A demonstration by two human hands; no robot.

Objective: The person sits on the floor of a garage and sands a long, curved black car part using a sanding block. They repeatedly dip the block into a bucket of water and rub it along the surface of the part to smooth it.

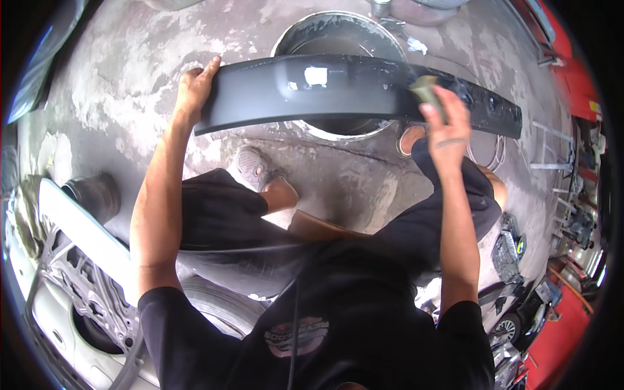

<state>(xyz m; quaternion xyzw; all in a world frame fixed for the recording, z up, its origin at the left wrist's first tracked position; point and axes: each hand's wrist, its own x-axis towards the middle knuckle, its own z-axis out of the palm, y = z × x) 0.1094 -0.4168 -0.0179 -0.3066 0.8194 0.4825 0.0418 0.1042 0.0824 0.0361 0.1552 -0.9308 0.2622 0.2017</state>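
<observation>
A long, curved dark grey car body panel (260, 88) lies across the rim of a round tub (284, 47). It has white patches near its middle, and its right end looks glossier and streaked. My left hand (195, 90) grips the panel's left end, thumb on the upper edge. In my right hand (450, 120) is an olive-green sanding block (426, 91), held against or just over the right part of the panel; motion blurs it slightly, so contact is hard to tell.
Worn, paint-stained concrete floor (123, 71) surrounds my feet. At left are a dark pot (96, 198) and a car door shell (84, 273); a tyre (218, 305) lies near my legs. A coiled hose (494, 156), metal frame (552, 149) and red bodywork (569, 84) stand at right.
</observation>
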